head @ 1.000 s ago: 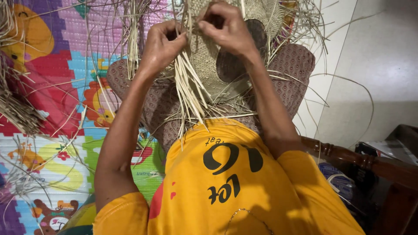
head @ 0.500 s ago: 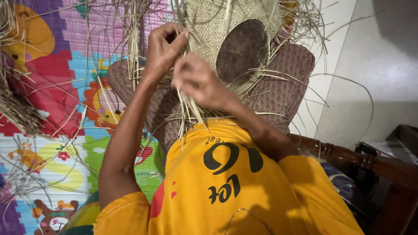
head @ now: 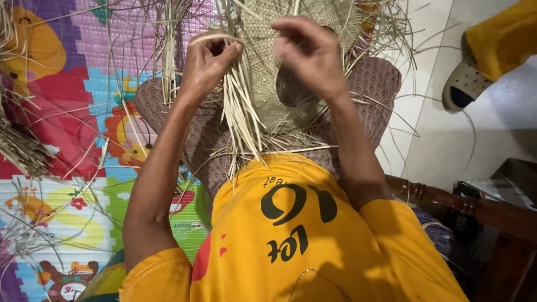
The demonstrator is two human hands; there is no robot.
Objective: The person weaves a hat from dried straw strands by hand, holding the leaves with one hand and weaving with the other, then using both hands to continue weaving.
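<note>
A half-woven straw piece (head: 268, 61) rests on my lap, with loose pale strips (head: 240, 120) hanging from its edge toward my yellow shirt. My left hand (head: 206, 61) is closed around a bundle of these strips at the piece's left side. My right hand (head: 309, 53) hovers over the weave a little to the right, fingers bent and pinching at a thin strand; the motion blurs it. My knees in patterned brown cloth (head: 375, 84) lie under the work.
A colourful foam play mat (head: 61, 128) covers the floor at left, strewn with loose straw and a bundle (head: 19, 148). Another person's foot in a slipper (head: 464, 84) stands on white tiles at upper right. A dark wooden furniture rail (head: 475, 207) runs at lower right.
My right hand dropped down toward my chest, then rose again over the weave. The left hand kept its grip on the strips. The view shifted, and the slippered foot is now in view.
</note>
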